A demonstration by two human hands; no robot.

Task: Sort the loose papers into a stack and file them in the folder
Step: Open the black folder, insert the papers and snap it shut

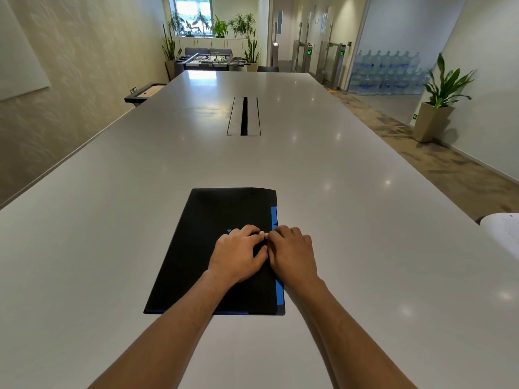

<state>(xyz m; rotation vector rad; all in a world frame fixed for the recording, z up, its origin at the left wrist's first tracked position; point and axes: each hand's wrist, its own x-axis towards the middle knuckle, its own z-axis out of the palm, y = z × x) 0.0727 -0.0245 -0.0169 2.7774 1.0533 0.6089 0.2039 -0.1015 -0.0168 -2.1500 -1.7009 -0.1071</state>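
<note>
Both forearms reach in from the near edge of the table [112,192], a long pale worktop that fills most of the view. On it, close to the near edge and about midway across, lies the black folder [207,248], shut flat, with a blue strip [274,217] showing along its right side. The left hand [238,255] rests palm-down on the cover, fingers bent, pressing rather than gripping. The right hand [290,252] sits just beside it at the folder's right edge, fingertips touching the left hand's; whether it pinches the cover edge or a clasp I cannot tell.

No loose papers lie around the folder, so the filing looks done and only closing or fastening seems left. A white sheet-like shape [502,231] shows at the table's right edge, unclear. No readable writing appears on the folder.
</note>
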